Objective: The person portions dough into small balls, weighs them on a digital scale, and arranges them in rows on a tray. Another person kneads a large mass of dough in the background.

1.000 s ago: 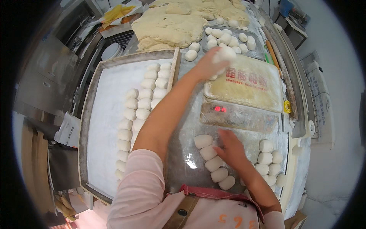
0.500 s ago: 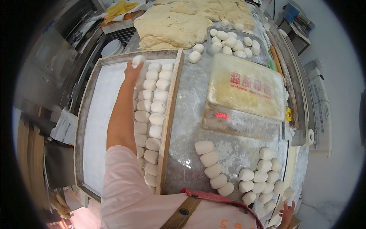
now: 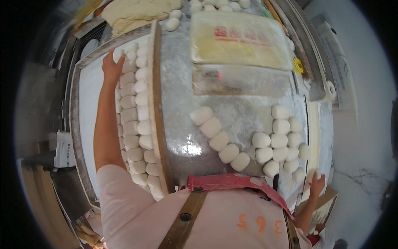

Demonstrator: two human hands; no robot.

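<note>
At the far end of a wooden tray (image 3: 156, 89) lined with white, my left hand (image 3: 112, 68) has its fingers around a pale dough ball (image 3: 118, 54). Rows of rounded dough pieces (image 3: 142, 99) lie along the tray's right side, partly hidden behind my left forearm. My right hand (image 3: 317, 185) is low at the right, by the table's edge, its fingers closed on another dough ball (image 3: 311, 176). Near it sits a cluster of dough balls (image 3: 280, 141). A slanting line of dough pieces (image 3: 219, 141) lies on the metal table to the cluster's left.
A scale (image 3: 240, 81) with a yellowish plastic lid (image 3: 242, 41) on it stands on the floury table (image 3: 178, 103). Beyond are a large dough sheet (image 3: 139, 14) and more dough balls (image 3: 173, 24). The wall (image 3: 356, 103) runs along the right.
The view has tipped nearer to my body, so the table appears higher. My left hand has brought its dough ball down to the row's far end. The right hand stays beside the cluster.
</note>
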